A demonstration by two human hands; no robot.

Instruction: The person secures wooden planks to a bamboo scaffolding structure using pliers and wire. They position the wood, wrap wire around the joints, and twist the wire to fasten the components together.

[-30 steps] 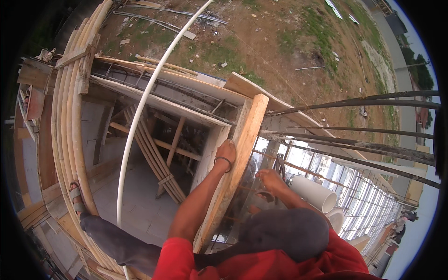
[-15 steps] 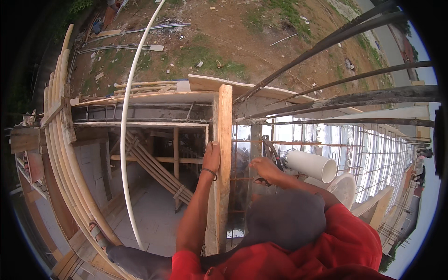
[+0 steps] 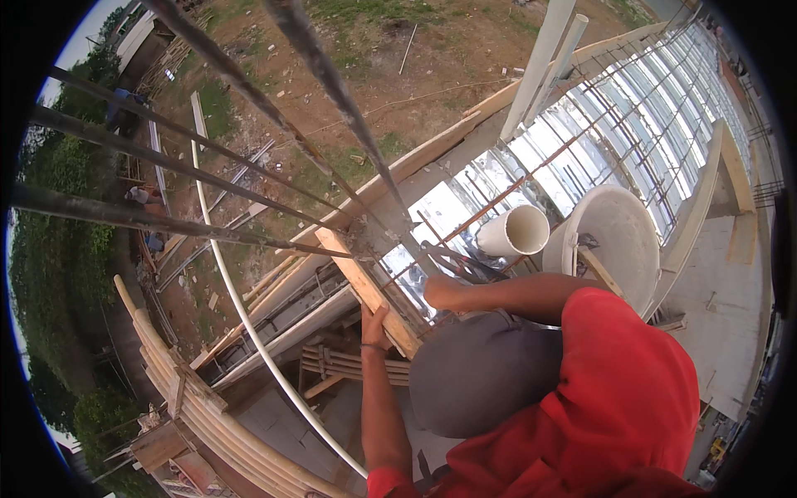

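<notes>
A long wooden board (image 3: 365,286) stands at the side of the formwork, running up toward the vertical steel bars. My left hand (image 3: 375,326) grips its near edge, the thumb laid against the wood. To the right of the board my right hand (image 3: 444,293) is closed in a fist; what it may hold is hidden. Just beyond that hand lies a dark long-handled tool (image 3: 465,264), perhaps pliers or cutters, its kind unclear. Below my right forearm a knee in dark trousers (image 3: 481,373) covers the board's lower right surroundings.
A short white pipe (image 3: 515,232) and a pale bucket (image 3: 618,228) holding a piece of wood stand right of my hands. Thick rebar (image 3: 224,79) juts up at left. A thin white conduit (image 3: 249,315) and bamboo poles (image 3: 207,415) cross the left side. Rebar mesh covers shiny metal decking (image 3: 598,141).
The view has swung to the right, so the board now appears slanted. My left hand still holds the board. My right hand, earlier blurred beside it, now shows as a fist near the dark tool.
</notes>
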